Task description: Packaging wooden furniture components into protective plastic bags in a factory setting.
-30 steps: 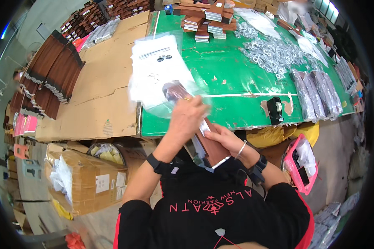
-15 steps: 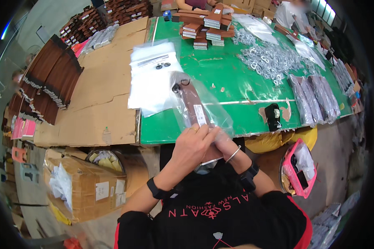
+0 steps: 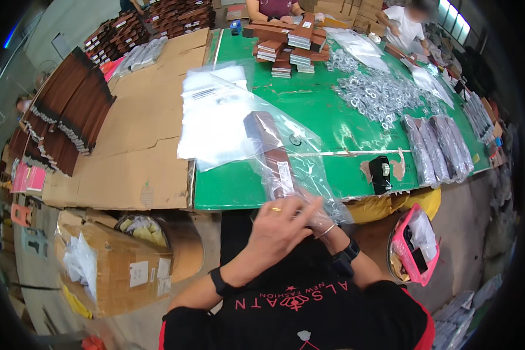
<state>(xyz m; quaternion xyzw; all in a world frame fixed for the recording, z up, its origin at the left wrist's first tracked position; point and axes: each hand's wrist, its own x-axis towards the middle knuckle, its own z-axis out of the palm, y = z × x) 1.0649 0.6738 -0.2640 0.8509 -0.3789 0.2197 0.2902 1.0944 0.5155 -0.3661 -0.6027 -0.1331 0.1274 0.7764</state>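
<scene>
a: hands first. what did each have hold of?

b: left hand (image 3: 283, 224) lay over the near end of a clear plastic bag (image 3: 286, 157), fingers spread and curled down on the film at the front edge of the green table (image 3: 332, 111). right hand (image 3: 319, 224) was mostly hidden behind the left one; only its wrist with a thin bangle and a black watch showed, so how far it was closed i could not tell, though it sat against the same bag end.

a: bag contents?

b: a long brown strap (image 3: 271, 149) with a white tag, lying lengthwise inside, tilted away from the person over the table.

a: surroundings?

b: a stack of flat clear bags (image 3: 216, 116) just left of it on the table, a black tape dispenser (image 3: 381, 173) to the right, a heap of silver metal rings (image 3: 379, 96) farther back, stacked brown straps (image 3: 291, 44) beyond, and cardboard sheets (image 3: 134, 146) on the left.
</scene>
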